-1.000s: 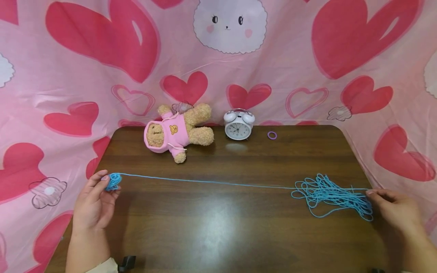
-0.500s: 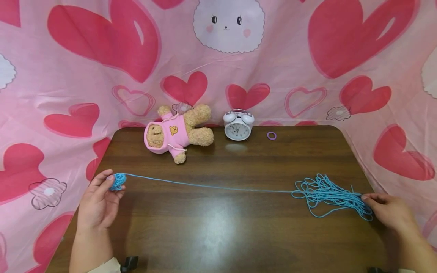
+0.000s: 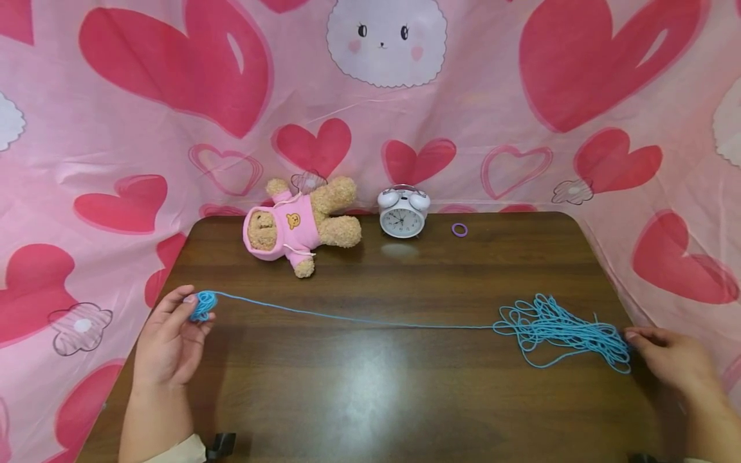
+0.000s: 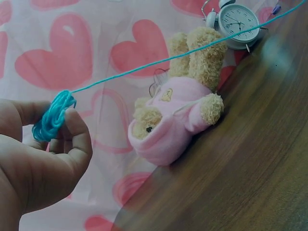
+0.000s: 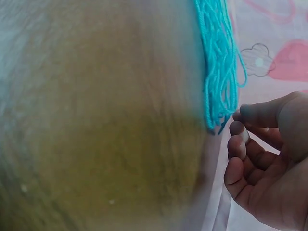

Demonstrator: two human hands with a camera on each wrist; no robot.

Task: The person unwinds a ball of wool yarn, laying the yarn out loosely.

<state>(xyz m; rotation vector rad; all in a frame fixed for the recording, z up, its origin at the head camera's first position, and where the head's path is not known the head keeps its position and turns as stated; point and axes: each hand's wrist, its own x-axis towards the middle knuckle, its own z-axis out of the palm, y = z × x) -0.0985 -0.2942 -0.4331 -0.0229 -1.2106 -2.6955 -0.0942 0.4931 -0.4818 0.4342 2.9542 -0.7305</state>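
My left hand (image 3: 170,337) pinches a small wound ball of blue yarn (image 3: 204,305) between thumb and fingers, raised over the table's left side. From that ball a single strand (image 3: 347,318) runs across to a loose, looped bundle of blue yarn (image 3: 558,331) lying on the right of the table. In the left wrist view the wound yarn (image 4: 54,115) shows between the fingertips, its strand leading off to the upper right. Beside the bundle's right end is my right hand (image 3: 671,360). In the right wrist view its bent fingers (image 5: 236,144) lie beside the hanging loops, with no yarn visible between them.
Toward the back of the brown wooden table (image 3: 347,373), a teddy bear in a pink hoodie (image 3: 298,225) lies on its side. A white alarm clock (image 3: 402,215) and a purple ring (image 3: 460,229) are to its right. Behind hangs a pink heart-patterned cloth (image 3: 486,96).
The right hand has let go of a strand at the bundle's right end, moved in to the bundle, then back slightly right. The left hand with the ball has shifted right; the strand sags more.
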